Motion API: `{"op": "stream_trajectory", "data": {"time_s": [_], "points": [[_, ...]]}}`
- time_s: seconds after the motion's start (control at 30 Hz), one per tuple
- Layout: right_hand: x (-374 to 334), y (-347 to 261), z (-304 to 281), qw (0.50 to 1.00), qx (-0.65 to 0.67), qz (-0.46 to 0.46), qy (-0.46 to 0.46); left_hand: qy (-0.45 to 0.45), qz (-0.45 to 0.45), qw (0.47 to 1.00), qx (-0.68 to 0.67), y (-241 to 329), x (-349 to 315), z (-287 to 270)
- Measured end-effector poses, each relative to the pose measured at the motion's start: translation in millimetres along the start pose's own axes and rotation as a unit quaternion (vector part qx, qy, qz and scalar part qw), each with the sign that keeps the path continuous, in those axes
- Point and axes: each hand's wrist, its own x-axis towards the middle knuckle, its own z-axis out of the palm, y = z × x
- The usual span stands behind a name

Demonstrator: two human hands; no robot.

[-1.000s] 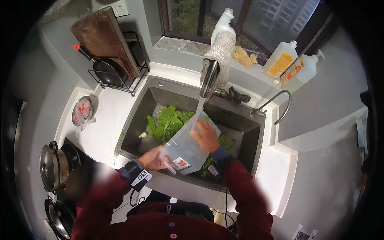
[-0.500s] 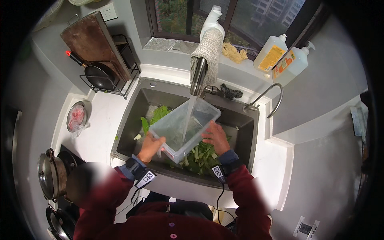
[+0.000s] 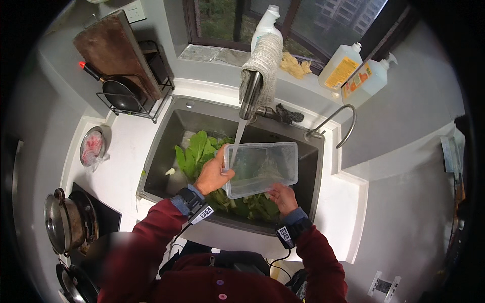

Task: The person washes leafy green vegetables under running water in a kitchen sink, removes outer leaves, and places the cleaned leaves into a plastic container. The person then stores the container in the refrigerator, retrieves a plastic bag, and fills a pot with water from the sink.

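Over the sink (image 3: 166, 129) I hold a clear rectangular plastic container (image 3: 262, 169) between both hands. My left hand (image 3: 214, 174) grips its left edge, fingers closed on the rim. At the near edge, toward the right, my right hand (image 3: 284, 197) pinches the rim. From the faucet (image 3: 251, 96), with a knitted cloth (image 3: 268, 58) draped over it, a stream of water (image 3: 238, 137) falls on the container's left end. Leafy greens (image 3: 194, 151) lie in the sink to the left of the container, and cut greens (image 3: 255, 208) lie beneath its near side.
A second slim curved tap (image 3: 348, 126) rises at the sink's right rear. Bottles (image 3: 341, 65) stand on the sill. To the left are a rack with a cutting board (image 3: 118, 55) and small pan (image 3: 121, 93), a bowl with bagged meat (image 3: 92, 146), and a lidded pot (image 3: 63, 222).
The container has turned and shifted right, now lying more level across the view. My left hand moved right and up with it; my right hand slid to the near edge. More greens show at left.
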Motion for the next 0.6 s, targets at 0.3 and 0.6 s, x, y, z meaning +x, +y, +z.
{"op": "stream_trajectory", "data": {"time_s": [0.3, 0.6], "points": [[-15, -38, -2, 0.914, -0.374, 0.027, -0.151, 0.089, 0.056, 0.978, 0.183, 33, 10, -37], [73, -125, 61, 0.915, -0.264, -0.303, 0.033, 0.130, 0.199, 0.915, 0.325, 47, -25, -71]]}}
